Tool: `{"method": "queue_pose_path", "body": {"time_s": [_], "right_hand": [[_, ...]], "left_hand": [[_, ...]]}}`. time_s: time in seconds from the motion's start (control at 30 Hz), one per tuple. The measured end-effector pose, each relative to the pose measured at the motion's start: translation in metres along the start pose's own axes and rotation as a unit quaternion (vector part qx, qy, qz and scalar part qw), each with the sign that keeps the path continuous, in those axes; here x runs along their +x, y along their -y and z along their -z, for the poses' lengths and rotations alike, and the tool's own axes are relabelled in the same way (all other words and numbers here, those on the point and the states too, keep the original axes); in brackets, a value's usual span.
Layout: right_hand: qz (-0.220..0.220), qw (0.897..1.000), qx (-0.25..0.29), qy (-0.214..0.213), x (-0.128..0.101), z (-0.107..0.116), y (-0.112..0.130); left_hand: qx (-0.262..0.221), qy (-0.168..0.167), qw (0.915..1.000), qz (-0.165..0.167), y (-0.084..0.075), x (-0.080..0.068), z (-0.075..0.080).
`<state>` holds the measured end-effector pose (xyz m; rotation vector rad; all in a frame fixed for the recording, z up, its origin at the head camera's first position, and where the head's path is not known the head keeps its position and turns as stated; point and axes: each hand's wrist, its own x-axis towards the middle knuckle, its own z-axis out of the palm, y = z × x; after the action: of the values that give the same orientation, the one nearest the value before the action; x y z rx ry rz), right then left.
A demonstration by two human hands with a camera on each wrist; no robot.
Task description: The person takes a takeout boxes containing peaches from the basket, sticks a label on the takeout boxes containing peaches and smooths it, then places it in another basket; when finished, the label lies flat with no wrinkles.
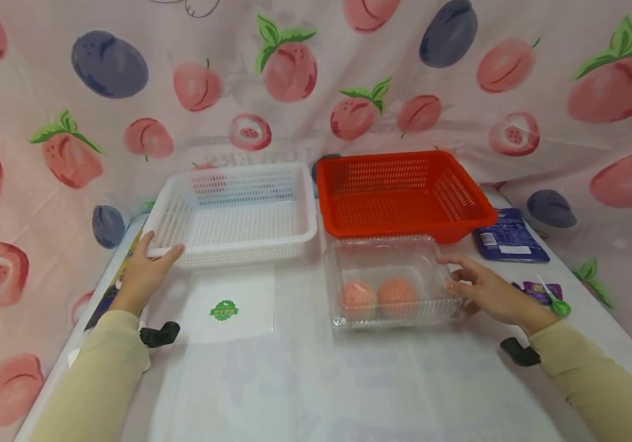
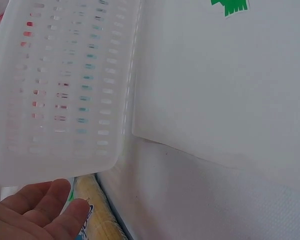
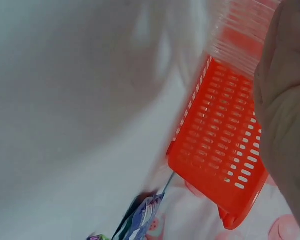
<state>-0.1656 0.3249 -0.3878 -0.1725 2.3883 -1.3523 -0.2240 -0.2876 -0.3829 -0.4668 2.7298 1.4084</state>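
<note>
A white plastic basket (image 1: 241, 224) stands at the back left. My left hand (image 1: 147, 270) is at its front left corner, thumb and fingers spread around the corner. In the left wrist view those fingers (image 2: 52, 202) are loosely extended beside the basket wall (image 2: 65, 100). To the right, a clear lidded plastic box (image 1: 387, 264) contains two round pink things (image 1: 397, 298). My right hand (image 1: 487, 291) grips the box's right end between thumb and fingers. In the right wrist view the hand (image 3: 285, 95) covers part of the box (image 3: 240, 37).
A red basket (image 1: 398, 209) stands behind the clear box. Right of it lie a dark blue packet (image 1: 509, 236), a small purple packet (image 1: 542, 291) and a green-ended item (image 1: 560, 307). A white sheet with a green badge (image 1: 224, 310) lies before the white basket; a yellow package (image 2: 97, 210) lies at left.
</note>
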Motion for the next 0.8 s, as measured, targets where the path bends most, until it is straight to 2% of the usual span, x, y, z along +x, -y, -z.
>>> {"method": "queue_pose_path", "body": {"time_s": [0.4, 0.8], "right_hand": [[0.002, 1.000, 0.011, 0.018, 0.008, 0.007, -0.002], [-0.002, 1.000, -0.003, 0.017, 0.004, 0.012, -0.005]], "left_hand": [[-0.001, -0.001, 1.0000, 0.006, -0.002, -0.001, -0.001], [-0.006, -0.003, 1.0000, 0.006, -0.003, 0.000, -0.001]]}}
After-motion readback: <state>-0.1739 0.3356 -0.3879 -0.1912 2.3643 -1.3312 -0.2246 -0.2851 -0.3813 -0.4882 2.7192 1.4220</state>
